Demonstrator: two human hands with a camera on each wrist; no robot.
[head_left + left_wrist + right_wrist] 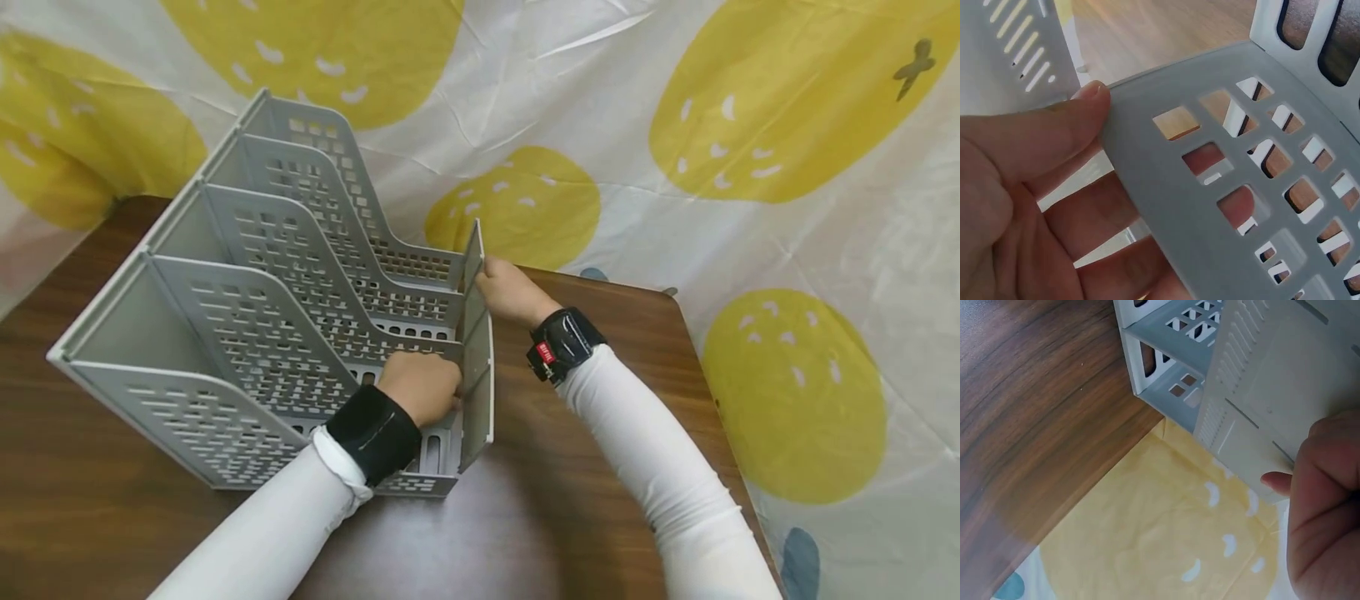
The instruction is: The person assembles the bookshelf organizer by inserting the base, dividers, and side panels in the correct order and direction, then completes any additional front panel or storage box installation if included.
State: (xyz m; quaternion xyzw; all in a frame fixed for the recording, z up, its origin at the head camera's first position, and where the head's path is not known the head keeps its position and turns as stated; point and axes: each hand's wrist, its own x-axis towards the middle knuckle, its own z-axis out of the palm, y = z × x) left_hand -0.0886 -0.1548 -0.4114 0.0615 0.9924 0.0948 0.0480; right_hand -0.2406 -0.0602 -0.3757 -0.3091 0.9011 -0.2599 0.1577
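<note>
A grey plastic file rack (pixel 168 287) with several slotted dividers stands on the table. My left hand (pixel 423 387) reaches into its near part, close to the upright end panel (pixel 477 400). In the left wrist view, that hand pinches the edge of a perforated grey divider (pixel 1157 169), the thumb (pixel 1088 100) at its edge and other fingers behind it. At the far top corner of the end panel, my right hand (pixel 517 292) grips the edge. The right wrist view has the panel's outer face (pixel 1285 394) beside the right hand (pixel 1329 506); most fingers are hidden there.
The brown wooden table (pixel 600 333) extends to the right of the rack. Behind it hangs a white cloth (pixel 622 217) with large yellow prints, close to the table's back edge and right side.
</note>
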